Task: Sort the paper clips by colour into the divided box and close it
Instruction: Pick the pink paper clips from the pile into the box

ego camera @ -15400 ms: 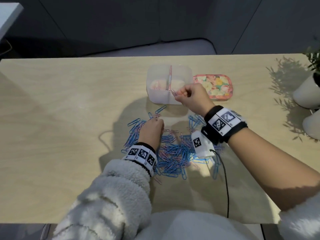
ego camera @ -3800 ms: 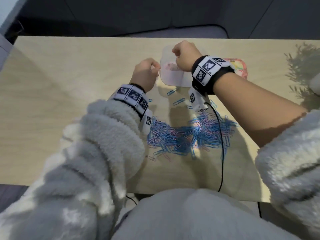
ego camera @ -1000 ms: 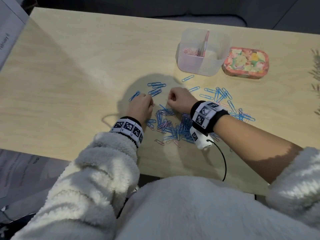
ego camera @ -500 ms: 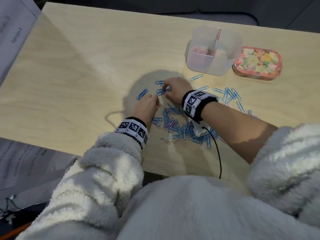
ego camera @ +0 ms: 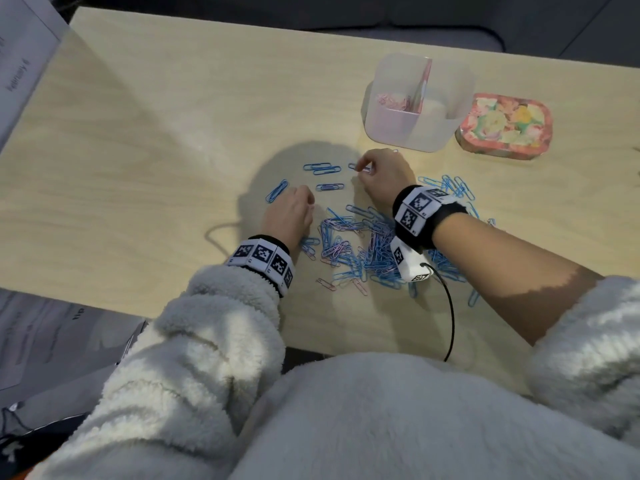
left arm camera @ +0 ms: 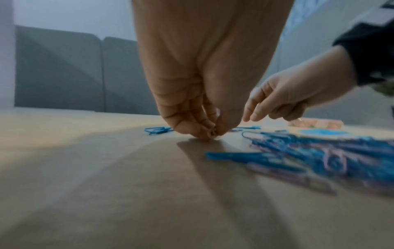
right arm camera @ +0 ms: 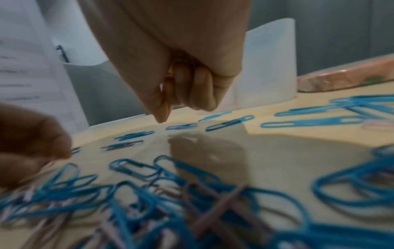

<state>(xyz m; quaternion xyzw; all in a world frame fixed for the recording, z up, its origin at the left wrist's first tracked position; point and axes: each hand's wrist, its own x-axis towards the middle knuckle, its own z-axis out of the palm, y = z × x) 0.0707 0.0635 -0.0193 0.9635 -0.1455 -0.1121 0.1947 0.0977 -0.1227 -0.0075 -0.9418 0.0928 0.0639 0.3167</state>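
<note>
A pile of blue and pink paper clips [ego camera: 363, 251] lies on the wooden table [ego camera: 156, 133]. My left hand [ego camera: 308, 202] is at the pile's left edge, fingertips on the table, pinching a pink paper clip [left arm camera: 213, 133]. My right hand [ego camera: 362, 168] is beyond the pile among loose blue clips [ego camera: 325, 168]. Its fingers are curled round what looks like pink clips [right arm camera: 172, 75], with the index finger pointing down. The translucent divided box [ego camera: 415, 133] stands open at the far right, with pink clips [ego camera: 391, 100] in its left compartment. The right compartment looks bare.
The floral lid [ego camera: 505, 124] lies flat just right of the box. More blue clips [ego camera: 450, 187] are scattered right of my right wrist. Printed papers [ego camera: 20, 57] overlap the table's far-left corner. A black cable [ego camera: 450, 317] hangs from my right wrist unit.
My right hand has reached forward from the pile to the loose clips beyond it. My left hand has stayed at the pile's left edge. The head view has shifted.
</note>
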